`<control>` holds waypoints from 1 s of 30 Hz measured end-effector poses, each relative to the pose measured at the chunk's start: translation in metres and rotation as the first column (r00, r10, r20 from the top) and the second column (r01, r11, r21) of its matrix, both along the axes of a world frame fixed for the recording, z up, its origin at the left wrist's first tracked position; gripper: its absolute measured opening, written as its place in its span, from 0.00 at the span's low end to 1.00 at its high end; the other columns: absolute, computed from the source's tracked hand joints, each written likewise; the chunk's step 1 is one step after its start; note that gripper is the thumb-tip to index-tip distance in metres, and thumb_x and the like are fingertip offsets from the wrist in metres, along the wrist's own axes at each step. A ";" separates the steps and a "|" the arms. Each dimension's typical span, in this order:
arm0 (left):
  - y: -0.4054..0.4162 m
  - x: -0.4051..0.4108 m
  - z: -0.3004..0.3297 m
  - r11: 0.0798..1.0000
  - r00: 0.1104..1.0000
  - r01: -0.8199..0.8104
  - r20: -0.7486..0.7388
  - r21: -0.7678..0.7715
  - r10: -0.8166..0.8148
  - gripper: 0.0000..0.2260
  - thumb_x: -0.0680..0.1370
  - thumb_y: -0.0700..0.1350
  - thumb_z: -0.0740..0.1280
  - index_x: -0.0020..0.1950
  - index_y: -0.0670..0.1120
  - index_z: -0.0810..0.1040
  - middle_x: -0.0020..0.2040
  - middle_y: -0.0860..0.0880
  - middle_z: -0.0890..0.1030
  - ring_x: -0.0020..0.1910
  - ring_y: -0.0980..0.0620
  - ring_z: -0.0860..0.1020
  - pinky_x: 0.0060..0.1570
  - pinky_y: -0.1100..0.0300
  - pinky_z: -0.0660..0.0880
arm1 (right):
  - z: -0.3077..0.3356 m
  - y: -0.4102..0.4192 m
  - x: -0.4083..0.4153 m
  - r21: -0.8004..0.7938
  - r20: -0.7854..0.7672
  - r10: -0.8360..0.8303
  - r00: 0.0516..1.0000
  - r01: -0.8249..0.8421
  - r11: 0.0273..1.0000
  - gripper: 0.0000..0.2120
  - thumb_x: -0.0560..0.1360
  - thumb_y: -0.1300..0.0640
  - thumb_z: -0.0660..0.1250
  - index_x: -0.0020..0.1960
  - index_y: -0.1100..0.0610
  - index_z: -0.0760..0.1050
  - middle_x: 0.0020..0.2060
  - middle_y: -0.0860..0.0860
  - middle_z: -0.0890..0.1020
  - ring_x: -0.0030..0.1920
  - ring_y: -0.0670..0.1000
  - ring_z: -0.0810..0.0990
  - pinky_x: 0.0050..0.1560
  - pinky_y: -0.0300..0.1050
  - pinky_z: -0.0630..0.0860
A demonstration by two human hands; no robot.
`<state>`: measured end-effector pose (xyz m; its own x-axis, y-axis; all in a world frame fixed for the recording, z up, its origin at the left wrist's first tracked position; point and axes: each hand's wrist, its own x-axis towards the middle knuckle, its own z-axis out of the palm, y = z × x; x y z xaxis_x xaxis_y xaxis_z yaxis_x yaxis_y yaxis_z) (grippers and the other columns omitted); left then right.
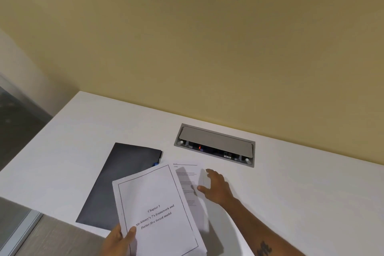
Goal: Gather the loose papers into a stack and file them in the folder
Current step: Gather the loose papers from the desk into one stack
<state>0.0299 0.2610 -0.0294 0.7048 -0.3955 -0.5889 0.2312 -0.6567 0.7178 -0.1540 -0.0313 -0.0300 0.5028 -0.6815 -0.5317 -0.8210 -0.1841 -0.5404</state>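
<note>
Dark folder: flat grey-black folder [122, 181], closed, lower left on the white surface [291, 193].
Left hand [120, 242]: grasping the white printed paper stack [155, 210].
Right hand [216, 188]: released, fingers spread beside the loose white sheet [187, 181].
Advice: slide the sheet flat under the stack, then square the edges.

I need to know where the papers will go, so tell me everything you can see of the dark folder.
The folder is a flat, dark grey, matte rectangle, closed, lying on the white desk angled away to the right. A small blue tab shows at its right edge. The paper stack held by the left hand overlaps its near right part. No hand touches it.
</note>
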 end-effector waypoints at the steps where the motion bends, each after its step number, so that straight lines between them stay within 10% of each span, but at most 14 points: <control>1: 0.007 0.002 -0.004 0.999 0.999 -0.034 -0.030 -0.017 0.033 0.16 0.78 0.33 0.70 0.65 0.43 0.79 0.47 0.44 0.86 0.49 0.46 0.82 0.54 0.56 0.76 | -0.004 -0.005 0.007 -0.053 -0.050 0.080 0.996 -0.082 0.995 0.42 0.77 0.40 0.72 0.83 0.53 0.58 0.79 0.51 0.69 0.79 0.55 0.66 0.77 0.55 0.66; 9: 0.056 0.028 -0.052 0.992 0.984 -0.123 -0.123 0.025 0.125 0.12 0.77 0.32 0.71 0.54 0.47 0.83 0.43 0.46 0.90 0.36 0.52 0.88 0.34 0.67 0.81 | -0.026 -0.020 0.047 -0.192 -0.289 0.329 0.899 -0.391 0.900 0.65 0.69 0.30 0.74 0.85 0.56 0.37 0.86 0.54 0.42 0.85 0.61 0.40 0.80 0.74 0.45; 17: 0.042 0.019 -0.009 0.986 0.985 -0.162 -0.047 0.048 0.164 0.12 0.77 0.33 0.72 0.59 0.40 0.82 0.35 0.52 0.87 0.33 0.49 0.83 0.29 0.78 0.73 | -0.047 0.000 0.047 -0.244 -0.357 0.318 0.878 -0.416 0.876 0.65 0.71 0.33 0.75 0.85 0.60 0.35 0.86 0.55 0.47 0.86 0.60 0.46 0.81 0.73 0.44; 21: 0.031 0.013 0.015 0.998 0.996 -0.061 -0.063 -0.009 0.060 0.16 0.78 0.31 0.69 0.66 0.32 0.78 0.48 0.34 0.84 0.45 0.46 0.77 0.29 0.80 0.71 | -0.053 0.017 0.040 -0.260 -0.304 0.301 0.904 -0.382 0.887 0.57 0.75 0.41 0.75 0.85 0.59 0.40 0.84 0.54 0.57 0.85 0.57 0.54 0.83 0.67 0.42; 24: 0.026 0.010 0.026 0.998 0.998 -0.025 -0.053 -0.050 0.023 0.17 0.79 0.30 0.67 0.68 0.32 0.76 0.55 0.31 0.83 0.50 0.45 0.79 0.30 0.78 0.73 | -0.057 0.033 0.031 -0.267 -0.189 0.185 0.964 -0.232 0.935 0.53 0.75 0.51 0.77 0.86 0.55 0.45 0.77 0.55 0.72 0.78 0.56 0.69 0.83 0.56 0.56; 28: 0.017 0.007 0.038 0.997 0.995 -0.072 -0.074 -0.041 0.069 0.16 0.78 0.31 0.68 0.67 0.34 0.77 0.49 0.37 0.83 0.27 0.63 0.80 0.29 0.77 0.72 | -0.060 0.048 0.016 -0.100 -0.029 -0.065 0.997 0.062 0.993 0.39 0.77 0.62 0.74 0.82 0.52 0.59 0.64 0.52 0.82 0.60 0.54 0.84 0.54 0.42 0.79; 30: 0.009 0.005 0.041 0.998 0.997 -0.063 -0.039 -0.011 0.063 0.17 0.79 0.32 0.68 0.68 0.35 0.77 0.46 0.37 0.82 0.24 0.60 0.77 0.27 0.76 0.70 | -0.060 0.049 0.007 -0.035 0.020 -0.153 0.988 0.154 0.988 0.24 0.80 0.62 0.71 0.75 0.57 0.71 0.64 0.53 0.83 0.62 0.56 0.83 0.57 0.45 0.81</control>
<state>0.0349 0.2704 0.0119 0.7053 -0.3580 -0.6119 0.2998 -0.6315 0.7151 -0.1469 0.0174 -0.0901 0.3997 -0.7697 -0.4978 -0.8318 -0.0764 -0.5498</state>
